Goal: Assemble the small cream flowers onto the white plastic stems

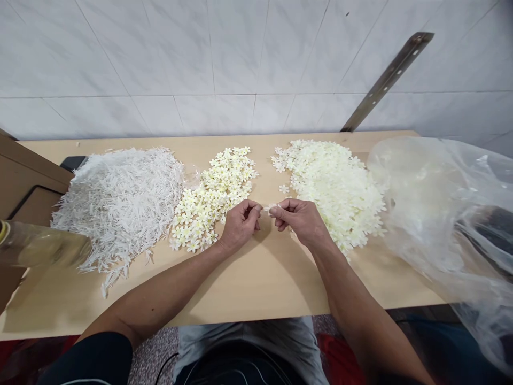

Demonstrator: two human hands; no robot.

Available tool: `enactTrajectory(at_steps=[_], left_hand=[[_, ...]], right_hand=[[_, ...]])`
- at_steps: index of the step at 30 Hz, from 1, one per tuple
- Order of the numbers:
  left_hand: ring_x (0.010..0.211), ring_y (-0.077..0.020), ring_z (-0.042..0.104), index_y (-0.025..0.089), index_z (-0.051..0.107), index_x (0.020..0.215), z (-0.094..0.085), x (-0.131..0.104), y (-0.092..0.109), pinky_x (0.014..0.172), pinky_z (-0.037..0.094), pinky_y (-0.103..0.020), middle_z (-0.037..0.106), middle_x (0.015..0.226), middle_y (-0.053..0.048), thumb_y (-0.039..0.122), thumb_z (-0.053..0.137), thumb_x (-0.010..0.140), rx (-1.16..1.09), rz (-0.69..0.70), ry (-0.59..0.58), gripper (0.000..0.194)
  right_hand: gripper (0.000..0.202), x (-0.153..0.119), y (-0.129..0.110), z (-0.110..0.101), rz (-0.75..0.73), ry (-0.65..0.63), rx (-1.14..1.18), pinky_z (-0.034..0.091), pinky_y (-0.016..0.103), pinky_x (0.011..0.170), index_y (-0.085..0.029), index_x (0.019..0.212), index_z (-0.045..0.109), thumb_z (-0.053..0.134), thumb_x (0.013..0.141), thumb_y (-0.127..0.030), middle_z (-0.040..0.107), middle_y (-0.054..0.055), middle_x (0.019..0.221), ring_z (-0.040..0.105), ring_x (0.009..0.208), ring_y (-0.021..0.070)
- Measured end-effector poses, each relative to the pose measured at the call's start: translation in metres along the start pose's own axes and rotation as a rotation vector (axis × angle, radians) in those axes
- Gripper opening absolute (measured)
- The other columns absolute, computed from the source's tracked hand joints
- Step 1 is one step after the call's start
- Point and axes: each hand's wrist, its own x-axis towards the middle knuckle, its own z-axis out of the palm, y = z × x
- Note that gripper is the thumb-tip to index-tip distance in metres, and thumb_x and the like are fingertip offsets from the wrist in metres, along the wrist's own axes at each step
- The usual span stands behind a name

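Note:
Over the middle of the table, my left hand (242, 223) and my right hand (300, 218) meet almost fingertip to fingertip, both pinched. A small white artificial flower (272, 207) shows at the right fingertips, mostly covered by them. Whatever the left thumb and forefinger pinch is too small to make out. Left of my hands lies a pile of artificial flowers with yellow-green centres (224, 182). On the right spreads a larger heap of pale cream flower pieces (332, 187). Thin white stem-like sprigs (124, 192) form a big heap at the far left.
A clear plastic bag (417, 198) covers the table's right end. On the left, a yellowish clear bottle (48, 245) juts in beside a brown cardboard box (28, 176). A slotted metal bar (387, 80) leans against the tiled wall (180, 48) behind the wooden table (256, 297).

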Motion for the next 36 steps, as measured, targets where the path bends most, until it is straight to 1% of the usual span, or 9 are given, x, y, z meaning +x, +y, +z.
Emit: enactTrajectory(at_steps=[5, 8, 10, 14, 17, 23, 27, 30, 36], left_hand=[[0.052, -0.0099, 0.058, 0.018, 0.064, 0.089, 0.0, -0.001, 0.002, 0.055, 0.049, -0.022, 0.061, 0.063, 0.002, 0.051, 0.063, 0.095, -0.016, 0.0, -0.005, 0.033], [0.05, -0.0099, 0.057, 0.018, 0.065, 0.09, -0.001, -0.001, 0.004, 0.053, 0.048, -0.022, 0.059, 0.06, 0.003, 0.053, 0.064, 0.094, -0.024, -0.001, -0.004, 0.036], [0.05, -0.0105, 0.057, 0.017, 0.067, 0.094, -0.001, 0.0, 0.005, 0.05, 0.047, -0.022, 0.06, 0.06, 0.002, 0.057, 0.063, 0.094, -0.05, -0.019, -0.04, 0.039], [0.054, -0.0127, 0.062, 0.016, 0.069, 0.099, -0.004, 0.002, 0.008, 0.047, 0.048, -0.024, 0.068, 0.073, -0.004, 0.063, 0.062, 0.092, -0.141, -0.078, -0.148, 0.048], [0.051, -0.0126, 0.061, 0.014, 0.07, 0.098, -0.005, 0.005, 0.008, 0.05, 0.05, -0.024, 0.066, 0.064, -0.003, 0.061, 0.07, 0.087, -0.172, -0.096, -0.185, 0.048], [0.048, -0.0108, 0.057, 0.013, 0.07, 0.089, -0.008, 0.009, 0.005, 0.049, 0.048, -0.023, 0.066, 0.061, -0.003, 0.052, 0.079, 0.081, -0.244, -0.14, -0.159, 0.041], [0.051, -0.0106, 0.058, 0.015, 0.07, 0.085, -0.009, 0.011, 0.005, 0.05, 0.048, -0.023, 0.066, 0.063, -0.003, 0.047, 0.079, 0.082, -0.309, -0.179, -0.134, 0.034], [0.051, -0.0104, 0.057, 0.016, 0.068, 0.083, -0.009, 0.011, 0.006, 0.049, 0.047, -0.023, 0.065, 0.064, -0.002, 0.048, 0.08, 0.079, -0.334, -0.204, -0.087, 0.035], [0.055, -0.0104, 0.061, 0.015, 0.065, 0.081, -0.008, 0.01, 0.012, 0.047, 0.045, -0.023, 0.068, 0.078, -0.004, 0.05, 0.081, 0.077, -0.381, -0.233, -0.049, 0.038]], right_hand=[[0.051, 0.001, 0.0, -0.003, 0.005, -0.025, -0.015, 0.05, 0.028, 0.05, -0.018, 0.072, 0.073, 0.085, 0.068, -0.068, 0.067, 0.004, 0.062, 0.058, 0.054, 0.0142], [0.053, 0.002, 0.002, -0.003, -0.001, -0.037, -0.018, 0.049, 0.027, 0.049, -0.019, 0.07, 0.071, 0.083, 0.07, -0.071, 0.065, 0.003, 0.062, 0.057, 0.053, 0.0132], [0.055, 0.003, 0.004, -0.002, -0.008, -0.063, -0.017, 0.048, 0.027, 0.049, -0.019, 0.068, 0.069, 0.08, 0.072, -0.073, 0.063, 0.002, 0.062, 0.057, 0.053, 0.013], [0.057, 0.004, 0.008, 0.0, 0.019, -0.154, -0.064, 0.044, 0.025, 0.045, -0.019, 0.067, 0.068, 0.078, 0.073, -0.075, 0.063, 0.002, 0.061, 0.057, 0.051, 0.0132], [0.059, 0.006, 0.01, 0.001, 0.061, -0.161, -0.116, 0.037, 0.025, 0.041, -0.019, 0.065, 0.067, 0.077, 0.073, -0.076, 0.062, 0.002, 0.057, 0.054, 0.045, 0.0125], [0.06, 0.006, 0.009, 0.003, 0.107, -0.163, -0.063, 0.04, 0.026, 0.042, -0.019, 0.062, 0.068, 0.077, 0.072, -0.077, 0.064, 0.003, 0.056, 0.052, 0.044, 0.0121], [0.061, 0.006, 0.008, 0.001, 0.138, -0.158, 0.062, 0.045, 0.027, 0.045, -0.018, 0.068, 0.071, 0.076, 0.072, -0.078, 0.069, 0.007, 0.066, 0.055, 0.05, 0.0129], [0.061, 0.006, 0.005, -0.003, 0.154, -0.16, 0.122, 0.049, 0.027, 0.048, -0.016, 0.071, 0.071, 0.074, 0.076, -0.077, 0.072, 0.01, 0.073, 0.058, 0.056, 0.0141], [0.052, 0.004, -0.002, -0.008, 0.127, -0.204, 0.133, 0.05, 0.025, 0.052, -0.016, 0.075, 0.073, 0.086, 0.07, -0.067, 0.072, 0.008, 0.078, 0.059, 0.06, 0.0127]])
